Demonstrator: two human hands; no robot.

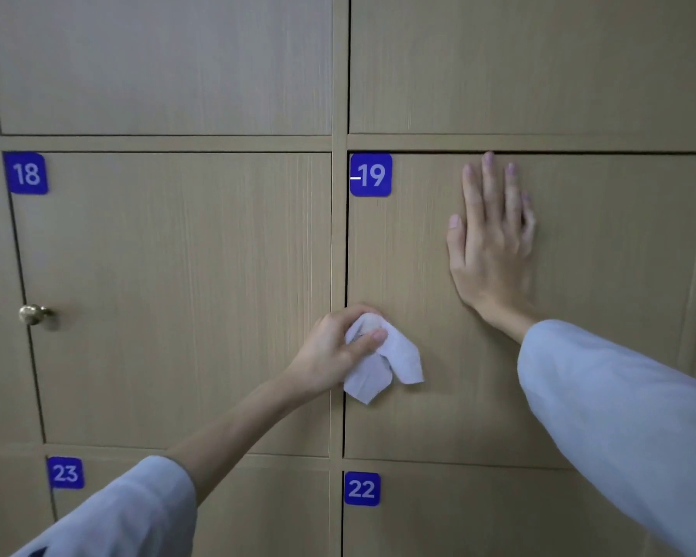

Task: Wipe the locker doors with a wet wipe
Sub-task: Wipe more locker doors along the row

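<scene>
White wet wipe (382,361), crumpled, sits against door 19 (579,375) at its left edge, abt mid-height, just right of the vertical gap btwn doors. Left hand (338,347) grips it: fingers (362,311) curl over the top of the wad, thumb (368,341) presses across its front, so the upper part of the wipe is pinched inside the hand. Two loose flaps hang out below & to the right of the thumb, lying on the door face. Hand itself straddles the gap, knuckles over the frame strip (338,235) btwn doors 18 and 19.

Right hand (493,243) lies flat on the same door, higher up & to the right of the wipe, well apart from it. Fingers straight & close together, pointing up, tips near the door's top edge; palm on the wood, holding nothing. Both arms wear light blue-grey sleeves (619,416), left one pushed back past the forearm.

Blue label "19" (370,174) in the door's top-left corner, above the wipe. Door 18 (177,295) to the left w/ its own blue label (26,173) & a round brass knob (34,314) near its left edge. Below: labels 23 (65,472) & 22 (361,488) on the lower row. Plain wood-look doors run along the top row too.
</scene>
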